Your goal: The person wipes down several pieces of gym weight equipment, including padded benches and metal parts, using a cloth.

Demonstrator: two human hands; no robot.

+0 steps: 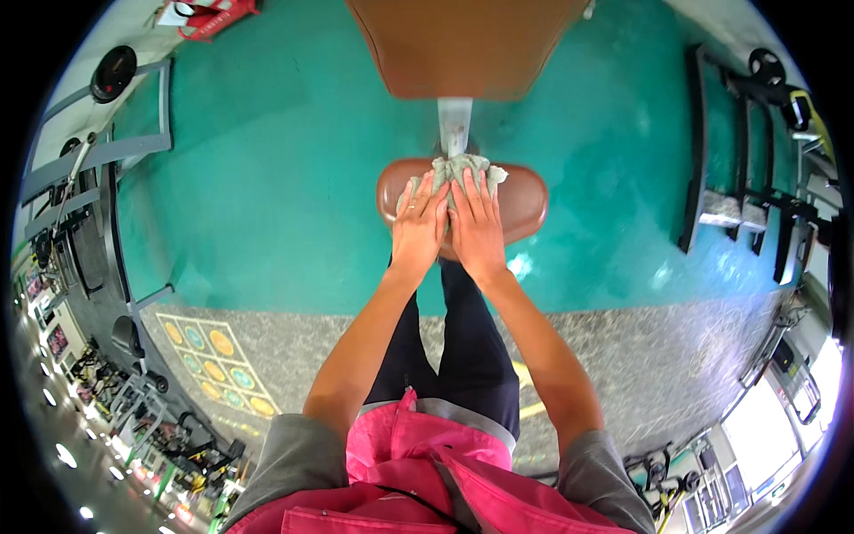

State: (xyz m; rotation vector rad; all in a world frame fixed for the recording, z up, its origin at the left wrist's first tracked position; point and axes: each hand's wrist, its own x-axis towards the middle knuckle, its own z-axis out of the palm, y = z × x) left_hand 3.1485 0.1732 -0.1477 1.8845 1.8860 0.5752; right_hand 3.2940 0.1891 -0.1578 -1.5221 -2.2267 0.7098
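A crumpled grey-green cloth [464, 165] lies on the small brown padded seat [527, 201], its edges showing beyond my fingers. My left hand [416, 230] rests on the cloth's left part, fingers stretched forward and lying flat. Beside it, my right hand [474, 224] presses on the right part, its fingers likewise extended. The two thumbs come close together at the middle. Most of the cloth is hidden beneath the hands. Farther off, a pale metal post [455, 125] joins the seat to a larger brown pad [467, 49].
Green flooring [267, 196] surrounds the seat, with patterned grey floor [614, 356] nearer me. A grey frame with a black weight plate [114, 74] stands left. Another dark rack [698, 151] is at right. A red bag [213, 20] lies far left.
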